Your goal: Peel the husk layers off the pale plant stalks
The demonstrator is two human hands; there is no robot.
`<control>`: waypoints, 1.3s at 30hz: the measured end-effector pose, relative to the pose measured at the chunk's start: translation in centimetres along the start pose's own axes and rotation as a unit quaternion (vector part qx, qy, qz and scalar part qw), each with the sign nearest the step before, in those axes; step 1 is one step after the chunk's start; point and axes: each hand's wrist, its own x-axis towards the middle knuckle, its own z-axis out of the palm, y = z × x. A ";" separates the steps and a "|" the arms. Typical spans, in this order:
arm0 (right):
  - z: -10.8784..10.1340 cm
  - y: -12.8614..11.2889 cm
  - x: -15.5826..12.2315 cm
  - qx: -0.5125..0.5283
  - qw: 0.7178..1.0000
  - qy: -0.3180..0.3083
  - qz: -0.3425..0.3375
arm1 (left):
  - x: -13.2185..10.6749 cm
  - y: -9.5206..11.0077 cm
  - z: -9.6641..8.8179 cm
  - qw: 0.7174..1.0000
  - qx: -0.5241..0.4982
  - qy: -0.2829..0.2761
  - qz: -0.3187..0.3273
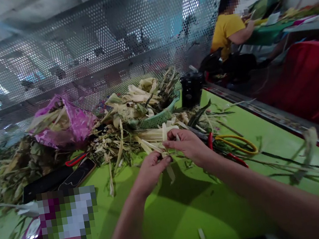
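My left hand (pixel 152 171) pinches the lower part of a small bunch of pale dried husk strips (pixel 164 131) between thumb and fingers. Close beside it, my right hand (pixel 189 147) has its fingers closed on the upper part of the same strips. One strip stands up past my fingers, and a loose end hangs below. Exactly how the strips are folded or joined is hidden by my fingers. Right of my right hand lie a tool with red handles (pixel 210 141) and one with yellow loop handles (pixel 246 144). Husk scraps (pixel 119 152) are strewn beyond my left hand.
Behind the hands stands a green basket (pixel 162 117) heaped with dried husks, with a black container (pixel 193 90) beside it. At left are a pink plastic bag (pixel 61 131), a phone (pixel 79 174) and dried leaves (pixel 2 176). A person in a yellow shirt (pixel 225 30) sits at another table.
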 end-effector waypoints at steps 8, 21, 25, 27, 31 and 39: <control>-1.3 -1.6 -0.1 -0.252 0.939 0.023 -0.233 | 0.7 -0.8 0.1 0.996 0.074 0.046 0.014; -0.3 -0.9 -0.4 -0.191 0.970 -0.032 -0.145 | 0.5 -0.3 1.0 0.995 0.073 0.041 0.048; 0.0 -0.8 -0.4 -0.205 0.967 -0.035 -0.149 | 0.5 -0.4 1.2 0.996 0.076 0.036 0.025; 0.1 -0.8 -0.5 -0.206 0.966 -0.027 -0.151 | 0.4 -0.3 1.3 0.997 0.074 0.033 0.011; 0.3 -0.9 -0.6 -0.204 0.966 -0.023 -0.155 | 0.2 -0.2 1.7 0.998 0.056 0.020 -0.006; -0.5 -1.2 -0.2 -0.176 0.971 0.006 -0.163 | 0.4 -0.8 1.1 0.994 -0.067 0.078 -0.023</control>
